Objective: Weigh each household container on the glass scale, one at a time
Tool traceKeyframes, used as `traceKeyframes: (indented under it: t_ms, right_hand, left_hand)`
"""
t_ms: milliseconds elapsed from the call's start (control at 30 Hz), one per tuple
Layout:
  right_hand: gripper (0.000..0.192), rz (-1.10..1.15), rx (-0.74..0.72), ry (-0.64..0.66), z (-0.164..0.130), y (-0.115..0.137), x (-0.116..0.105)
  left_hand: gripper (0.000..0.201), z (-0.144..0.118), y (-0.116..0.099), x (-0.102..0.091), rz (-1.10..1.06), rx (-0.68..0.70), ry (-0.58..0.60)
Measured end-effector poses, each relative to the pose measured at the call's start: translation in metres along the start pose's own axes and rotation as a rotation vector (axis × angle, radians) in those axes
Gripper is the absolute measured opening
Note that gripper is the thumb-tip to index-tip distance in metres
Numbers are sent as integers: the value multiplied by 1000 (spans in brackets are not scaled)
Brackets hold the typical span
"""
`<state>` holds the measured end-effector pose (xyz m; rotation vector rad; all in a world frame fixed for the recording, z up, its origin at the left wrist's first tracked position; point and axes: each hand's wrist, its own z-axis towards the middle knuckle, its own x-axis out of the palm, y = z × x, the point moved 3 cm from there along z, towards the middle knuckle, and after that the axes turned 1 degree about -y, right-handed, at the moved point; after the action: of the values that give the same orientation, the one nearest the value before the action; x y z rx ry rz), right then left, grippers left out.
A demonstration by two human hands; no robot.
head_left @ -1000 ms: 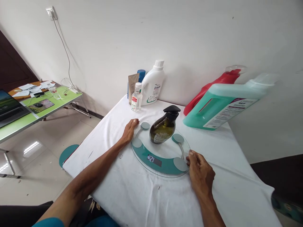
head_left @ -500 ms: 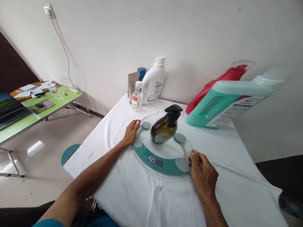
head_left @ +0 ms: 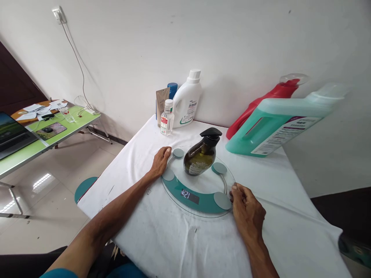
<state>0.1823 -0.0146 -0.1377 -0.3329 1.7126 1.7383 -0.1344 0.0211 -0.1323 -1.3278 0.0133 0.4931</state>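
Note:
A round glass scale with a teal band and a lit digital display lies on the white-covered table. On its glass stands a dark olive pump bottle with a black pump head. My left hand grips the scale's left rim, its thumb on top and the other fingers mostly hidden. At the right rim, my right hand pinches the glass edge between thumb and curled fingers. Neither hand touches the pump bottle.
Behind the scale stand a white jug, a small clear bottle, a beige tube and a blue-capped bottle. A green jug and a red bottle are at right. A green table with a laptop stands left.
The view has shifted very slightly. Both hands keep their hold on the scale's rim, and the pump bottle stays in place on it.

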Motion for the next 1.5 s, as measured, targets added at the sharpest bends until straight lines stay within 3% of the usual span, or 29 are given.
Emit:
traceKeyframes:
  t_ms: [1500]
  right_hand:
    - [72,-25,-26,12,-1,2,-1]
  left_hand:
    - [48,-1,-1,0,18,-18,-3]
